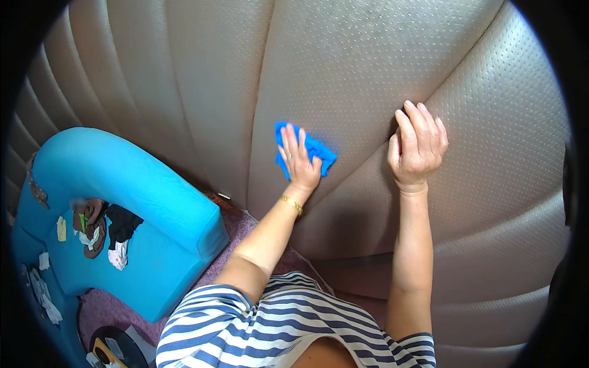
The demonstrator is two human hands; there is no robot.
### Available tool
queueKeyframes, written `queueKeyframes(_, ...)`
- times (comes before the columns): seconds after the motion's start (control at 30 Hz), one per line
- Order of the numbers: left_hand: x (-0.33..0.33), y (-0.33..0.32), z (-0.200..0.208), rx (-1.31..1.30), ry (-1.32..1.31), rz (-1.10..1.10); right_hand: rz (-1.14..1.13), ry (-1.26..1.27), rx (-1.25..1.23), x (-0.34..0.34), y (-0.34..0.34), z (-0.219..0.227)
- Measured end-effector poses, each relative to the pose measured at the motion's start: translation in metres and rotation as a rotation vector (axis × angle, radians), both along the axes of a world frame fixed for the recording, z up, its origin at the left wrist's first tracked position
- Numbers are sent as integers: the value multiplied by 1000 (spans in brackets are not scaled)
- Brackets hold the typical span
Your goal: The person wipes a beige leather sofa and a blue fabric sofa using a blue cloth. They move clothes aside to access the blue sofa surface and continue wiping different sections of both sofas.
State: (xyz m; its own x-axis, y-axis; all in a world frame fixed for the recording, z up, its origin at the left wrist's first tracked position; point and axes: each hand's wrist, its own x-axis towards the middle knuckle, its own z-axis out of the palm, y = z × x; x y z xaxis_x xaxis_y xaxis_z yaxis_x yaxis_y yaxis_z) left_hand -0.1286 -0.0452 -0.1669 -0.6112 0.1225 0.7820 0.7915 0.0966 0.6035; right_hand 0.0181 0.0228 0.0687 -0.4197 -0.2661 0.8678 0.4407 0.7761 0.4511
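My left hand (300, 164) lies with outstretched fingers on a blue cloth (322, 153). It holds the cloth pressed against a tall padded panel (331, 73) of shiny grey-beige, dimpled material. A ring and a gold-coloured bracelet (292, 205) are on that hand and wrist. To the right, my right hand (419, 144) is raised at the panel beside a diagonal seam, fingers loosely bent and nothing visible in them. Whether its fingertips touch the panel I cannot tell.
A bright blue sofa (147, 270) stands at the left with dark clothes (123, 224) and other garments on its seat. Purple carpet (236, 230) shows between sofa and panel. A round black object (116, 346) with items on it sits at the lower left.
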Motion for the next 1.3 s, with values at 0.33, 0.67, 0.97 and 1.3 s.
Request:
queueKeyframes(0.33, 2, 11, 75, -20, 153, -31, 52, -137, -59, -4, -6, -3)
queueKeyframes(0.67, -66, -2, 98, 60, 309, 52, 39, -137, -69, -59, 0, -77)
queueKeyframes(0.97, -73, -11, 78, 41, 191, 22, 65, -59, -36, -62, 8, -84)
queueKeyframes(1.3, -95, -9, 194, 116, 397, 27, 71, -69, -66, -62, 1, -79)
